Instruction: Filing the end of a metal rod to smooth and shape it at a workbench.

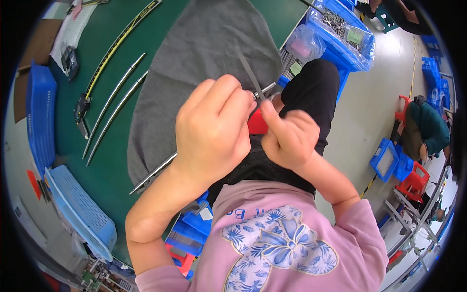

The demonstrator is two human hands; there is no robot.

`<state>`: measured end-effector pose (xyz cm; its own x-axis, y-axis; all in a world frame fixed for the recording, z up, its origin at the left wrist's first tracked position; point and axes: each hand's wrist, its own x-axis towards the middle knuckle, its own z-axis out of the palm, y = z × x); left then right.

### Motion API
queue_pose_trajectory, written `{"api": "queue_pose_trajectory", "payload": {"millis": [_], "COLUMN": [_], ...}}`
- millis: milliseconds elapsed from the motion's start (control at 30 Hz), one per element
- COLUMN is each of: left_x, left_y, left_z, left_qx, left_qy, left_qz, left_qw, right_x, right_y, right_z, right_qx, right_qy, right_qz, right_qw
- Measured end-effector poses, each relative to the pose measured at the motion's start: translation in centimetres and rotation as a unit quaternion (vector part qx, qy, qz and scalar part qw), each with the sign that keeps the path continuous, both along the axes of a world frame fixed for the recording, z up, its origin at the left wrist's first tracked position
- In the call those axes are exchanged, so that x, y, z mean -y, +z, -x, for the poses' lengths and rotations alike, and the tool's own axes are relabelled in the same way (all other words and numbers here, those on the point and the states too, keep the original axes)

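My left hand (212,127) is closed around a slim shiny metal rod (154,173). The rod slants from the cloth at lower left up to its tip, which shows just right of my fist. My right hand (291,136) is closed, thumb uppermost, on a thin flat grey file (251,73), slightly blurred. The file crosses the rod near its tip; whether they touch, I cannot tell. Beneath my hands a dark grey cloth (204,44) covers part of the green table (63,141). Two similar metal rods (116,119) lie side by side left of the cloth.
Left of the rods lies a long caliper (114,48), with a small dark device (70,62) beyond. Blue baskets (80,209) line the table's left edge. A blue bin (343,36) at upper right holds bagged small metal parts. Another person (428,126) sits bent over at far right.
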<state>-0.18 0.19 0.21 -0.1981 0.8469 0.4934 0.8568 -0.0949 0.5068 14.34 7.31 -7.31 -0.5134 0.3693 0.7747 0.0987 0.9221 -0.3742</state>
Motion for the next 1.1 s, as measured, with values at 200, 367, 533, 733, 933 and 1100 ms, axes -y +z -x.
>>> {"api": "queue_pose_trajectory", "payload": {"millis": [200,367,533,733,933,1100], "left_x": [0.0,-0.1,0.2,0.0,0.3,0.2], "left_y": [0.2,-0.1,0.0,0.0,-0.1,0.0], "left_z": [-0.1,0.0,0.3,0.3,0.2,0.2], "left_qx": [0.004,0.013,0.001,-0.001,0.005,-0.005], "left_qy": [-0.005,-0.003,-0.013,-0.019,-0.027,-0.018], "left_qz": [0.012,0.007,0.028,0.028,0.023,0.028], "left_qw": [1.0,1.0,1.0,0.999,0.999,0.999], "right_x": [-0.7,0.2,-0.4,-0.5,0.9,-0.6], "right_y": [-0.1,-0.2,0.1,0.3,0.1,0.9], "right_z": [1.1,-0.7,0.8,0.9,-1.9,0.9], "right_qx": [-0.029,-0.002,-0.019,-0.027,0.057,-0.014], "right_qy": [0.016,0.01,0.019,0.028,0.047,0.009], "right_qz": [0.008,0.036,0.03,0.052,0.073,0.034], "right_qw": [0.999,0.999,0.999,0.998,0.995,0.999]}}
